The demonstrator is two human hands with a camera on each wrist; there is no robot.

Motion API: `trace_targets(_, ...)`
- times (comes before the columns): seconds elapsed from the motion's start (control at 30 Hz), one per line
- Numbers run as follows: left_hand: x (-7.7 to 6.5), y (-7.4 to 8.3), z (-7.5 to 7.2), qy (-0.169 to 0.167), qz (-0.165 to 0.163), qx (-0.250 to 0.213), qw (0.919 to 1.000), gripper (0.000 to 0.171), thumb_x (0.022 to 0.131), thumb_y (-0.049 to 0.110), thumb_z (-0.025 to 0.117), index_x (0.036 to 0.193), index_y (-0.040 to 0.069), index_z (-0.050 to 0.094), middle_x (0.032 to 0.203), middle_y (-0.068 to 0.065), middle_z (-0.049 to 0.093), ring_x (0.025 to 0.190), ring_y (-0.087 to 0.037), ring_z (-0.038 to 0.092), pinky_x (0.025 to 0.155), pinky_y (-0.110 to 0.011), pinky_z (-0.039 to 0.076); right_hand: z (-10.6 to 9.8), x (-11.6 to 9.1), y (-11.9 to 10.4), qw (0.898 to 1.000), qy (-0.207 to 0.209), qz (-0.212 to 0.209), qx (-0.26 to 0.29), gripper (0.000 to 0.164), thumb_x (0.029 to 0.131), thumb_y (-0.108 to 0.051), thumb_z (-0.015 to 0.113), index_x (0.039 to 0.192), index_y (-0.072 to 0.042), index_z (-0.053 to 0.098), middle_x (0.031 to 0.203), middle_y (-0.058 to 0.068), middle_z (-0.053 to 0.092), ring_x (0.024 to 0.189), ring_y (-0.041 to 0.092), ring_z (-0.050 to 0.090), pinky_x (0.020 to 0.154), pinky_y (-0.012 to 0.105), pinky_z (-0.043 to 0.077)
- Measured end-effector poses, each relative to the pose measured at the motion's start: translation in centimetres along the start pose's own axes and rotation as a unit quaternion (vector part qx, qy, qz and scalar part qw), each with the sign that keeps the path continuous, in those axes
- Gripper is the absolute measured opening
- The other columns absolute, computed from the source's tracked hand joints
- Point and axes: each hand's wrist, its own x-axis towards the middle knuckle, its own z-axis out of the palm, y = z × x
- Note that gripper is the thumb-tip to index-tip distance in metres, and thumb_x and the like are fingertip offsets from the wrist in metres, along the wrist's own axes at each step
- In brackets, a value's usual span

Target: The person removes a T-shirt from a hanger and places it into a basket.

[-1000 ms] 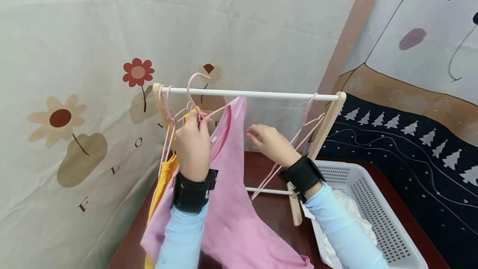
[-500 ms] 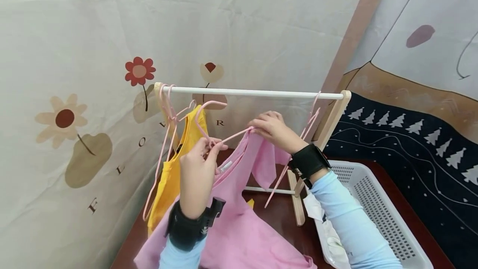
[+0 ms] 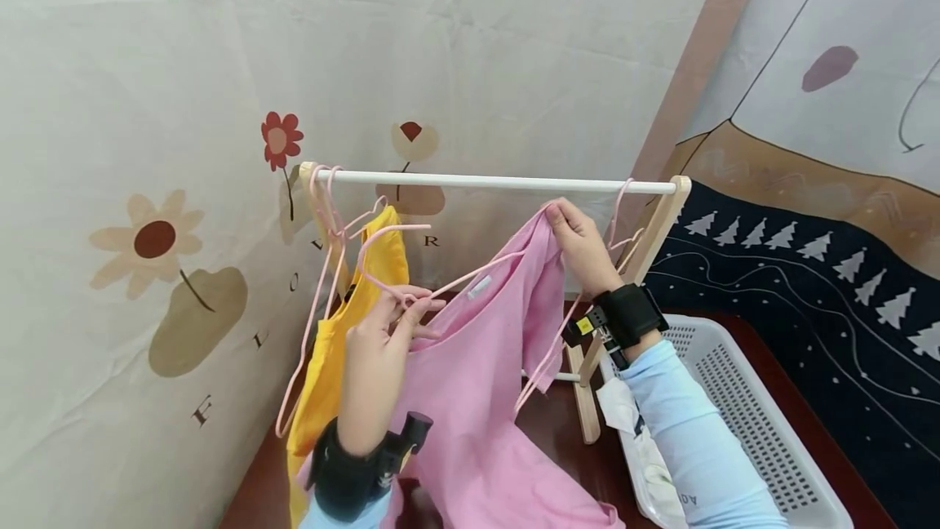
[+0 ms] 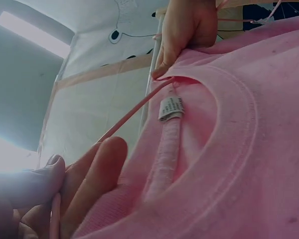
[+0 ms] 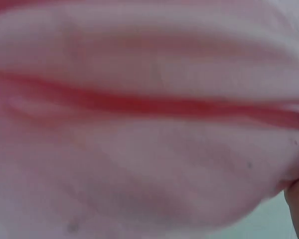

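Pink shirt [image 3: 463, 382] was pinched by the right hand [image 3: 580, 247], a hanger [image 4: 127, 115] by the left hand [image 3: 378, 349], above a worktop [image 3: 556, 427] beside flower-printed cloth [image 3: 213, 129].

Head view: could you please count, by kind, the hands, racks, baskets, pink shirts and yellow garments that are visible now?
Hands: 2 (left hand, right hand)
Rack: 1
Basket: 1
Pink shirt: 1
Yellow garment: 1
Total: 6

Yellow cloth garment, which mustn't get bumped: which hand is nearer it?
Left. In the head view, the left hand, pinching a slim pink hanger, partly overlaps the yellow garment; the right hand, holding the pink cloth shirt, is farther right.
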Motion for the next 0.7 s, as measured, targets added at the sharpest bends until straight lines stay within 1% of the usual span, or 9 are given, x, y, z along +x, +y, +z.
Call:
trace_targets(0.07,-0.2,-0.1,0.0,0.005,-0.012,-0.012,0.9998,0.018,0.088,0.022,0.061,0.104,0.015,0.062,0.096,-0.003,0.072,0.069,-0.009,0.070,0.078,-0.026,0.054,0.2,0.0,-0.3,0.999,0.032,0.001,0.016,0.028,0.098,-0.038,0.040,0.093,-0.015,0.056,0.081,-0.009,0.048,0.080,0.005,0.045,0.074,0.019,0.034)
trace_targets(0.13,-0.3,-0.2,0.0,0.015,-0.014,-0.015,0.9997,0.018,0.088,0.023,0.060,0.103,0.015,0.062,0.093,-0.002,0.073,0.063,-0.006,0.068,0.074,-0.021,0.054,0.4,0.0,-0.8,0.998,0.051,0.005,0.024,0.027,0.098,-0.036,0.040,0.092,-0.015,0.054,0.077,-0.008,0.045,0.076,0.006,0.043,0.071,0.019,0.034)
trace_targets(0.17,-0.4,-0.2,0.0,0.022,-0.010,-0.016,0.9996,0.018,0.088,0.024,0.060,0.103,0.015,0.063,0.092,-0.002,0.073,0.059,-0.004,0.066,0.066,-0.019,0.052,0.5,-0.2,-1.3,0.998,0.057,0.005,0.023,0.027,0.099,-0.034,0.039,0.092,-0.013,0.054,0.075,-0.008,0.043,0.075,0.006,0.043,0.071,0.019,0.033)
trace_targets(0.23,-0.6,-0.2,0.0,0.039,-0.002,-0.025,0.9989,0.018,0.088,0.024,0.060,0.101,0.012,0.064,0.087,-0.004,0.073,0.051,-0.003,0.061,0.051,-0.018,0.045,0.5,-0.3,-1.8,0.998,0.064,0.012,0.021,0.029,0.100,-0.031,0.039,0.094,-0.007,0.054,0.072,-0.007,0.040,0.074,0.006,0.042,0.070,0.019,0.033)
trace_targets(0.33,-0.8,0.0,0.1,0.070,0.017,-0.030,0.9969,0.018,0.088,0.024,0.061,0.097,0.010,0.066,0.079,-0.006,0.071,0.041,-0.006,0.051,0.037,-0.022,0.031,0.3,-0.4,-2.1,0.998,0.065,0.019,0.002,0.031,0.100,-0.027,0.038,0.101,0.000,0.053,0.073,-0.005,0.040,0.075,0.007,0.042,0.072,0.021,0.032)
trace_targets(0.43,-1.1,0.1,0.1,0.095,0.023,-0.040,0.9944,0.017,0.088,0.022,0.061,0.095,0.008,0.067,0.075,-0.009,0.069,0.037,-0.008,0.042,0.034,-0.022,0.029,0.1,-0.2,-1.3,0.997,0.068,0.023,-0.041,0.033,0.100,-0.032,0.037,0.103,-0.003,0.054,0.078,-0.002,0.042,0.078,0.009,0.042,0.073,0.022,0.032)
trace_targets(0.57,-1.3,0.1,0.4,0.119,0.018,-0.067,0.9905,0.018,0.088,0.019,0.062,0.096,0.005,0.067,0.077,-0.012,0.069,0.034,-0.008,0.036,0.034,-0.021,0.030,-0.2,-0.5,-1.7,0.993,0.075,0.026,-0.092,0.037,0.099,-0.039,0.035,0.100,-0.008,0.054,0.079,0.004,0.042,0.078,0.015,0.043,0.073,0.025,0.032)
trace_targets(0.63,-1.4,0.0,0.5,0.125,0.014,-0.079,0.9889,0.019,0.088,0.020,0.062,0.096,0.003,0.066,0.078,-0.013,0.070,0.034,-0.009,0.035,0.035,-0.021,0.031,-0.4,-0.7,-2.0,0.992,0.075,0.028,-0.097,0.040,0.099,-0.042,0.034,0.096,-0.006,0.052,0.078,0.006,0.040,0.077,0.018,0.042,0.072,0.026,0.032)
trace_targets(0.7,-1.4,0.0,0.6,0.126,0.005,-0.093,0.9876,0.020,0.088,0.020,0.061,0.096,0.003,0.066,0.080,-0.013,0.070,0.034,-0.009,0.034,0.035,-0.021,0.032,-0.7,-0.9,-2.1,0.993,0.066,0.030,-0.088,0.043,0.099,-0.042,0.034,0.094,-0.003,0.051,0.079,0.008,0.040,0.078,0.019,0.041,0.073,0.027,0.031)
